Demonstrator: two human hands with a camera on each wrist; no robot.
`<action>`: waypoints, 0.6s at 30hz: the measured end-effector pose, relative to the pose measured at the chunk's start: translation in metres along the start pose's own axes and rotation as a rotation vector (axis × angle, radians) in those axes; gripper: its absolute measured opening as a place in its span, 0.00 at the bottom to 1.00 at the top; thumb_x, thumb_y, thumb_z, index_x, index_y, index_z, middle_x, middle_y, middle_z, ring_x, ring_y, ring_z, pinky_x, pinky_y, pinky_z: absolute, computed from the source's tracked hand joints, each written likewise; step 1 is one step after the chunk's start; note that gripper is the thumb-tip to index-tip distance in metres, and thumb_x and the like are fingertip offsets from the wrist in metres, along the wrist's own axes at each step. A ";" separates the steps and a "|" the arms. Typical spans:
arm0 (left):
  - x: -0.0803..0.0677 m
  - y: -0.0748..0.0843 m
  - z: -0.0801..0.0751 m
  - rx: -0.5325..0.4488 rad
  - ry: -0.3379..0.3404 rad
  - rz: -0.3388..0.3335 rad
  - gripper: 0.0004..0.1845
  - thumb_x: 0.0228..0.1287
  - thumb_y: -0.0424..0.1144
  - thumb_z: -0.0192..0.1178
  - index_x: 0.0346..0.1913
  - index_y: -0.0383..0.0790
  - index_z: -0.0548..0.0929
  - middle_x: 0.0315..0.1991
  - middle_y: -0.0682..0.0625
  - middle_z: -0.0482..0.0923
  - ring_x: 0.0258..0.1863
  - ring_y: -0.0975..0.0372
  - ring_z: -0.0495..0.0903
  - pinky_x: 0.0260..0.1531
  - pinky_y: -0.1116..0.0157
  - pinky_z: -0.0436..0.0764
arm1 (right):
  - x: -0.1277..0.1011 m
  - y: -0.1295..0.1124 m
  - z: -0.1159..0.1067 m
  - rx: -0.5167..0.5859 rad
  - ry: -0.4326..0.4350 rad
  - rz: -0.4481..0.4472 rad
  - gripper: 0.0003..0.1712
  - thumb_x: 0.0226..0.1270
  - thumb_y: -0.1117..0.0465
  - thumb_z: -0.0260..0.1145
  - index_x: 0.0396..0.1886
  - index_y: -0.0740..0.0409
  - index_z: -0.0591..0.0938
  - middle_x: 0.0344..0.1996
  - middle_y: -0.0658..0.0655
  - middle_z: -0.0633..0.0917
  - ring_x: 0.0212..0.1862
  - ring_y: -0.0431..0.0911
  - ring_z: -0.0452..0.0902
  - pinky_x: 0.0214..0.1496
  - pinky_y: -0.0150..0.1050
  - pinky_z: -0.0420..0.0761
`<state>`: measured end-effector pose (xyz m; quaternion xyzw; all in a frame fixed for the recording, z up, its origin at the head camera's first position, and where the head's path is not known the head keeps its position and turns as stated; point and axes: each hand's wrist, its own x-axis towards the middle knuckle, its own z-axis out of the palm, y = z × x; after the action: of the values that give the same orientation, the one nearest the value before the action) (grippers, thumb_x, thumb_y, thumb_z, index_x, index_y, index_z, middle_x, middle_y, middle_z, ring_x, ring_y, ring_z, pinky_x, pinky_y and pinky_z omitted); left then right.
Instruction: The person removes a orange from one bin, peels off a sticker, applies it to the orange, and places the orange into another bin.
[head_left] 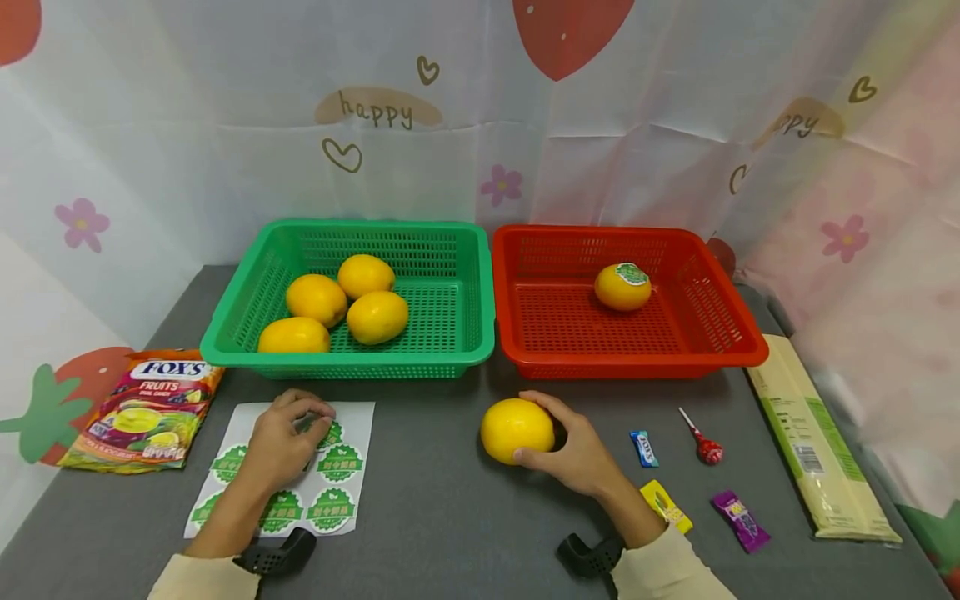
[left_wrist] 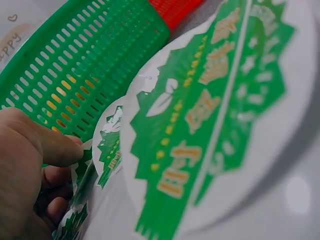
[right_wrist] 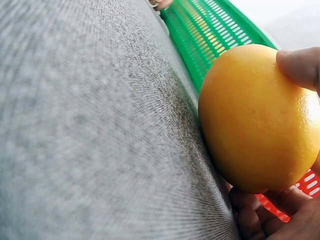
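My right hand (head_left: 573, 446) holds a yellow lemon (head_left: 516, 430) on the grey table, thumb and fingers around its right side. In the right wrist view, the lemon (right_wrist: 255, 120) has no sticker on its visible skin. My left hand (head_left: 288, 437) is over a white sheet (head_left: 363, 425) of round green stickers (head_left: 330, 508). In the left wrist view, its thumb and fingers pinch the edge of a sticker (left_wrist: 82, 170); the fingertips partly hide it. Several lemons (head_left: 365, 275) lie in the green basket (head_left: 450, 358). One lemon (head_left: 621, 292) with a green sticker sits in the red basket (head_left: 637, 360).
A candy bag (head_left: 146, 412) lies at the left. On the right are a blue-wrapped candy (head_left: 643, 448), a yellow one (head_left: 666, 506), a purple one (head_left: 740, 521), a red lollipop (head_left: 707, 450) and a long pale package (head_left: 817, 450). A printed curtain (head_left: 480, 100) hangs behind the baskets.
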<state>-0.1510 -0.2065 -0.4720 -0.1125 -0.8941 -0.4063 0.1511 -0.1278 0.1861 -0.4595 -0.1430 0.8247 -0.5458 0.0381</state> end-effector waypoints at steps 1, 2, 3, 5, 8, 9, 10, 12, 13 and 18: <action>0.000 0.000 0.000 0.001 -0.002 -0.002 0.05 0.59 0.25 0.64 0.30 0.37 0.85 0.35 0.48 0.77 0.39 0.55 0.74 0.42 0.56 0.70 | 0.000 0.000 0.000 0.004 0.000 -0.002 0.42 0.52 0.61 0.77 0.68 0.52 0.71 0.60 0.52 0.75 0.54 0.52 0.70 0.56 0.55 0.67; 0.000 -0.001 0.000 0.006 -0.005 -0.003 0.05 0.59 0.25 0.64 0.30 0.37 0.84 0.34 0.49 0.76 0.38 0.56 0.73 0.41 0.57 0.69 | 0.000 0.000 0.000 0.008 0.000 -0.005 0.42 0.52 0.61 0.77 0.68 0.52 0.71 0.60 0.52 0.75 0.54 0.52 0.70 0.56 0.56 0.67; 0.000 -0.001 0.000 0.011 -0.005 -0.003 0.05 0.59 0.25 0.64 0.30 0.38 0.84 0.33 0.49 0.76 0.37 0.57 0.73 0.41 0.58 0.69 | 0.000 0.000 0.000 0.009 -0.001 -0.006 0.42 0.52 0.61 0.77 0.68 0.52 0.71 0.60 0.52 0.75 0.54 0.52 0.71 0.56 0.55 0.68; 0.000 -0.003 0.001 0.023 -0.002 0.000 0.06 0.59 0.24 0.63 0.30 0.38 0.84 0.32 0.50 0.77 0.36 0.58 0.73 0.39 0.61 0.69 | -0.001 0.001 0.000 0.003 -0.003 -0.007 0.41 0.52 0.61 0.77 0.68 0.52 0.71 0.60 0.51 0.76 0.53 0.51 0.71 0.56 0.54 0.68; 0.000 -0.004 0.001 0.039 0.017 0.000 0.05 0.60 0.24 0.62 0.32 0.37 0.83 0.32 0.49 0.77 0.36 0.58 0.73 0.38 0.63 0.70 | -0.001 0.000 -0.001 -0.011 -0.009 -0.011 0.41 0.53 0.58 0.77 0.68 0.51 0.71 0.59 0.49 0.76 0.53 0.49 0.71 0.56 0.53 0.68; -0.001 -0.004 0.001 0.041 0.026 -0.007 0.04 0.61 0.25 0.62 0.33 0.36 0.83 0.33 0.49 0.77 0.36 0.58 0.73 0.38 0.64 0.70 | -0.001 0.000 -0.001 -0.016 -0.008 -0.012 0.41 0.53 0.57 0.77 0.67 0.50 0.72 0.59 0.49 0.76 0.53 0.49 0.71 0.56 0.53 0.68; -0.001 -0.005 0.001 0.042 0.035 -0.015 0.04 0.62 0.25 0.62 0.33 0.36 0.83 0.33 0.48 0.77 0.36 0.58 0.74 0.38 0.66 0.70 | -0.001 -0.001 -0.001 -0.019 -0.008 -0.014 0.41 0.53 0.56 0.77 0.67 0.50 0.72 0.59 0.48 0.76 0.53 0.49 0.71 0.56 0.53 0.68; -0.002 -0.005 0.002 0.034 0.057 -0.028 0.03 0.64 0.26 0.61 0.35 0.35 0.83 0.34 0.48 0.76 0.36 0.58 0.74 0.38 0.69 0.70 | -0.002 -0.001 -0.001 -0.016 -0.009 -0.025 0.41 0.53 0.55 0.76 0.67 0.50 0.72 0.59 0.48 0.76 0.53 0.49 0.71 0.56 0.54 0.68; -0.003 -0.006 0.002 0.028 0.069 -0.034 0.03 0.65 0.27 0.60 0.36 0.34 0.83 0.35 0.48 0.76 0.36 0.59 0.73 0.38 0.71 0.70 | -0.002 -0.001 -0.001 -0.014 -0.008 -0.030 0.41 0.53 0.55 0.76 0.67 0.50 0.72 0.59 0.48 0.76 0.53 0.49 0.71 0.56 0.55 0.68; -0.003 -0.005 0.002 -0.050 0.150 -0.002 0.03 0.64 0.25 0.60 0.36 0.33 0.83 0.34 0.49 0.76 0.33 0.65 0.71 0.35 0.76 0.69 | -0.002 0.000 -0.001 -0.013 -0.007 -0.042 0.41 0.53 0.56 0.76 0.68 0.50 0.71 0.60 0.48 0.75 0.54 0.49 0.71 0.56 0.55 0.68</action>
<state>-0.1504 -0.2090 -0.4778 -0.0845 -0.8699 -0.4361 0.2143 -0.1263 0.1874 -0.4591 -0.1625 0.8250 -0.5404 0.0288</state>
